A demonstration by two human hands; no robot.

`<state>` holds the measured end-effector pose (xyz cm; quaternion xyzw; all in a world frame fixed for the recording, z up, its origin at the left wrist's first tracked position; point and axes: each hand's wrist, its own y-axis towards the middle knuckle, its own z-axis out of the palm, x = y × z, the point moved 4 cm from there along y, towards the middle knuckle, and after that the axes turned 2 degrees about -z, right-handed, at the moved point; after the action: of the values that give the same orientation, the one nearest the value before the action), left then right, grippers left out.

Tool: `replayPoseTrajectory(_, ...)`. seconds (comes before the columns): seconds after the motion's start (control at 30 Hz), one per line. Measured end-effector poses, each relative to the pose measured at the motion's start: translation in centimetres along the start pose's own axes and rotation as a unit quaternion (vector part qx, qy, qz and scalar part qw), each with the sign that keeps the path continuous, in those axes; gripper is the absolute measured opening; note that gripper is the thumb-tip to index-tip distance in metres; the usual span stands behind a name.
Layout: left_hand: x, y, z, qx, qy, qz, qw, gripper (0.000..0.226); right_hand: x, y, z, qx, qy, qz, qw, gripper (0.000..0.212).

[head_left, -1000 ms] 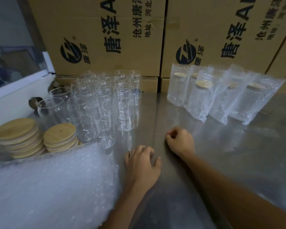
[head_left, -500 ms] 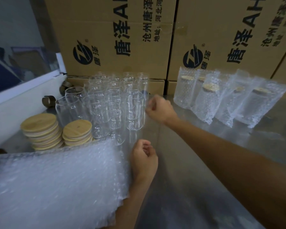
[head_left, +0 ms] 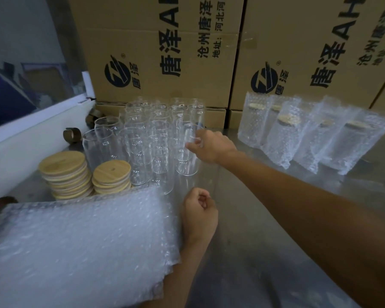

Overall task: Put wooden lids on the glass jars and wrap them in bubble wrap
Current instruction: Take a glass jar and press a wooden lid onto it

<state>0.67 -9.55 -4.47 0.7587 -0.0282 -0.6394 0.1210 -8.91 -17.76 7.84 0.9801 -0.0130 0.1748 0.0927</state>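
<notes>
At the back of a steel table (head_left: 242, 230), two cardboard cartons (head_left: 165, 47) stand side by side, each printed in black with a round logo and the characters 唐泽, large letters beginning "AH" cut off by the top edge, and a smaller line reading 沧州唐泽; the finer address line is too blurred to read fully. In front of the left carton stands a tight cluster of empty clear glass jars (head_left: 156, 138), their outlines overlapping so an exact count is hard to make out. The right hand (head_left: 211, 146) reaches across to the jar at the cluster's near right corner (head_left: 188, 150), thumb and fingers curled round its upper part. The left hand (head_left: 199, 213) rests near the front as a loose fist holding nothing, just beside a stack of bubble wrap bags (head_left: 80, 245) that runs off the lower left edge. Two stacks of round wooden lids (head_left: 62, 162) sit left of the jars. To the right, a row of bubble wrap pouches (head_left: 316, 134) each holds a lidded jar, the lids showing only faintly through the wrap. Dark round objects by the white wall on the left cannot be identified.
</notes>
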Motion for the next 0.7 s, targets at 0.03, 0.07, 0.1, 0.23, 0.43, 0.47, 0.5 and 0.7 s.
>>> replayPoseTrajectory(0.03,0.0,0.0,0.0,-0.003,0.0,-0.001,1.0,0.033,-0.2,-0.4,-0.1,-0.003,-0.004,0.002,1.0,0.038)
replayPoseTrajectory(0.07,0.0,0.1,0.0,-0.004,-0.003,-0.003,1.0,0.032,-0.4,-0.8,-0.2,-0.007,-0.004,0.002,1.0,0.039)
replayPoseTrajectory(0.1,0.1,0.1,0.1,-0.006,-0.006,-0.006,1.0,0.029,-0.6,-1.3,-0.2,-0.013,-0.001,-0.003,1.0,0.043)
replayPoseTrajectory(0.23,0.1,-0.2,-0.1,-0.023,-0.007,0.001,1.0,0.041,-1.2,-4.3,-0.1,-0.068,0.009,-0.034,0.997,0.05)
replayPoseTrajectory(0.43,-0.4,-0.9,-0.9,-0.06,0.012,0.03,0.998,0.087,-1.2,-9.6,0.0,-0.226,0.083,-0.088,0.967,0.046)
replayPoseTrajectory(0.47,-0.6,-1.0,-1.0,-0.054,0.012,0.035,0.998,0.092,-0.9,-10.5,0.0,-0.261,0.098,-0.1,0.955,0.046)
replayPoseTrajectory(0.5,-0.8,-1.1,-1.1,-0.045,0.013,0.036,0.998,0.096,-0.7,-11.2,0.0,-0.293,0.111,-0.113,0.943,0.043)
replayPoseTrajectory(0.7,-0.7,-1.2,-1.2,0.011,0.018,0.018,1.0,0.084,0.1,-13.5,0.9,-0.374,0.202,-0.109,0.899,0.035)
